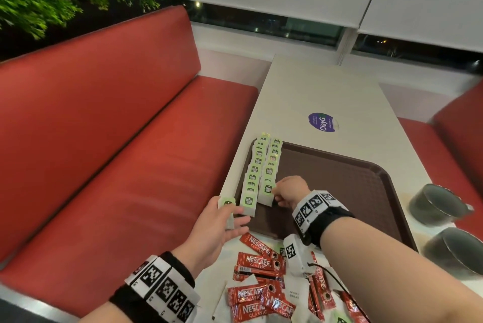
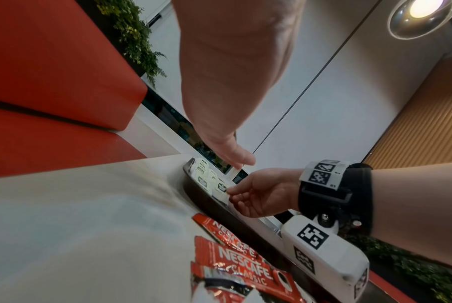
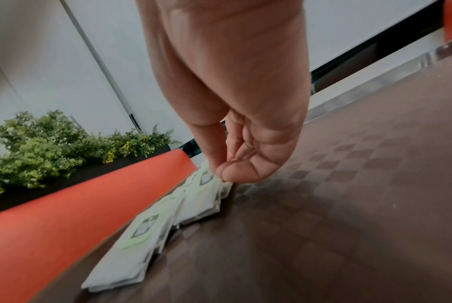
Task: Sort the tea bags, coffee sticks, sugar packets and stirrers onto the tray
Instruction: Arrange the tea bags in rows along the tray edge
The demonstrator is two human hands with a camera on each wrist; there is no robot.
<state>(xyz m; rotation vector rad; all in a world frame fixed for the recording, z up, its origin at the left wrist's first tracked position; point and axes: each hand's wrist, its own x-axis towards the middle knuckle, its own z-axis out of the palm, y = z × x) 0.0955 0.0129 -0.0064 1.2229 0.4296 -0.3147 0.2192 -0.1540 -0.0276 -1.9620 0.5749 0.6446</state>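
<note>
Coffee sticks (image 1: pixel 261 265) heaped unsorted at 6 o'clock on bench (image 1: pixel 313 92). Left hand (image 1: pixel 222 223), fingers clamped on spare tea bag (image 1: pixel 226 203), staged ready. Right hand (image 1: pixel 287 193) fingers pinch front bag (image 1: pixel 267 193), squaring row on tray (image 1: pixel 339 181).

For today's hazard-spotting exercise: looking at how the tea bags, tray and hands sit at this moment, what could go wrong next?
1. The right hand pinches the nearest tea bag of overlapped rows; a nudge could skew them.
2. The left hand holds a tea bag over the table edge; it might drop onto the red bench.
3. The tea bag rows overhang the tray rim and may slip off.
</note>
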